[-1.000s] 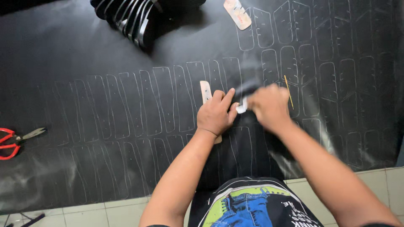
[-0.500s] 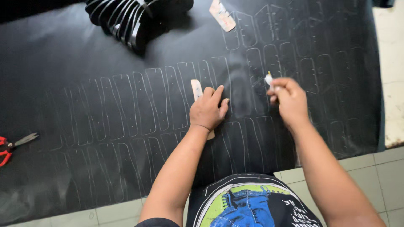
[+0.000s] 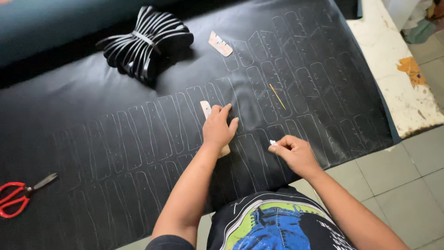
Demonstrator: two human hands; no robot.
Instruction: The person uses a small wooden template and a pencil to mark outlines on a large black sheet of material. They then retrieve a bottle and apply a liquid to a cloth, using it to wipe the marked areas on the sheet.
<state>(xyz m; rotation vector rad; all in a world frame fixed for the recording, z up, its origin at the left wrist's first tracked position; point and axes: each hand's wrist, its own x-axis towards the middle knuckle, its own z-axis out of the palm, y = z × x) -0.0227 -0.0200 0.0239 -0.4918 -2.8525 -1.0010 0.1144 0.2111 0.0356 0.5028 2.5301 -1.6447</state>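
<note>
Down comes the right hand (image 3: 296, 155) from the upper rows to the near edge of the black sheet (image 3: 92, 106), while the left hand (image 3: 217, 129) sits where it was half a second back, flat on the pale template (image 3: 206, 110). That template lies on the sheet among the chalked outlines (image 3: 152, 125), its far end poking out beyond the fingertips and its near end just showing under the wrist. Left palm is spread open and pressing, gripping nothing. Right fingers are pinched tight on a small white bit of chalk (image 3: 272, 142), tip touching the sheet a little to the right of the template.

By my read, this is the tracing step: template pinned, chalk ready to run round its edge. The next stroke would call for the left hand to keep the template from sliding and the chalk to hug its side closely.

Away from the hands: a strapped bundle of black cut pieces (image 3: 145, 44) at the far side, a second pale template (image 3: 220, 44) beside it, a thin yellow stick (image 3: 277, 96) lying across the outlines, red scissors (image 3: 21, 196) at the left edge, partly cut off. Most of the template is hidden under the palm, the chalk is nearly swallowed by the fingers, and the faint lines lower left are hard to follow.
</note>
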